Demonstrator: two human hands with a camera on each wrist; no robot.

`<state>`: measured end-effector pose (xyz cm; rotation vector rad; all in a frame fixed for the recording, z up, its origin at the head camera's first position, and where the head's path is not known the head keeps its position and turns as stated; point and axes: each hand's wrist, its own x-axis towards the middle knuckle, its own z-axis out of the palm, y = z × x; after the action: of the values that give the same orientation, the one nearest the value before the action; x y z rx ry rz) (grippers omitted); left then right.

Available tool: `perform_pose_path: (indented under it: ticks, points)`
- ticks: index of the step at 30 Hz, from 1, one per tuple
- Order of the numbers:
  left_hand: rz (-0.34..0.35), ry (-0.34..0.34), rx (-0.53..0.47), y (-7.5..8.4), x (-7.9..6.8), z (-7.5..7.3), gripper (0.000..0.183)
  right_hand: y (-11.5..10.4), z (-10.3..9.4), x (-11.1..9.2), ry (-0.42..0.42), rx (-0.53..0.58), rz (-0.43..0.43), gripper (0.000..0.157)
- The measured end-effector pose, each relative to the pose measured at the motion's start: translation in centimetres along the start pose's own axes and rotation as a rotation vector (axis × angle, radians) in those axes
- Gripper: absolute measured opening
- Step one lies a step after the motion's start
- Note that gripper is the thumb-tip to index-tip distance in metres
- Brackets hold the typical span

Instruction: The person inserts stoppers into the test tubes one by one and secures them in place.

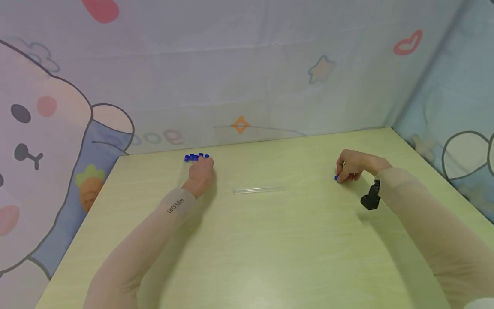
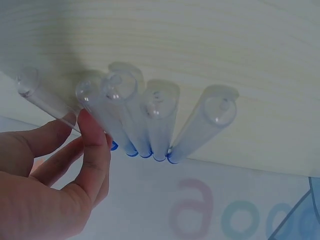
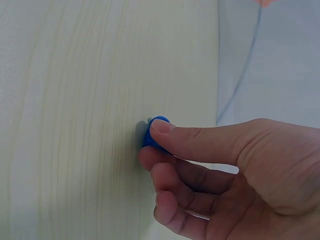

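Note:
In the left wrist view, my left hand (image 2: 65, 170) pinches a clear test tube (image 2: 47, 102) between thumb and fingers. The cap end of that tube is hidden behind the fingers. Right beside it lie several more clear tubes (image 2: 192, 127) with blue caps, side by side on the table; their blue caps (image 1: 191, 157) show past the hand in the head view. Over at the right, my right hand (image 1: 352, 165) pinches a small blue cap (image 3: 158, 134) between thumb and index finger, at the table surface. The other right fingers are curled loosely below it.
Between the hands a clear tube (image 1: 259, 190) lies crosswise on the pale wooden table (image 1: 270, 249), with no blue cap visible on it. A printed cloth (image 1: 231, 73) hangs behind the table's back edge. A black camera mount (image 1: 371, 197) sits at the right wrist.

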<state>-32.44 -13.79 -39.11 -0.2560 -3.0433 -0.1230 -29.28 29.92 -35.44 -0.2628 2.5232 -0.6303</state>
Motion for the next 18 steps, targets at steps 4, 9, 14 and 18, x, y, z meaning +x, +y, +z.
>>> perform_pose_path:
  ticks: [4, 9, 14, 18]
  points:
    - [0.008, -0.001, 0.005, -0.07, -0.08, 0.10, 0.023, -0.01, 0.07, 0.07, 0.002, 0.001, 0.009, 0.014]
    - [0.007, -0.010, 0.004, 0.00, -0.16, 0.12, 0.024, 0.02, 0.16, 0.14, 0.011, -0.016, 0.008, 0.013]
    - [0.027, -0.017, 0.045, 0.28, -0.21, -0.08, 0.026, -0.18, 0.21, 0.08, 0.023, -0.020, 0.004, 0.014]
    - [0.058, -0.020, 0.081, 0.87, -0.25, -0.28, 0.026, -0.20, 0.26, -0.02, 0.031, -0.017, 0.002, 0.014]
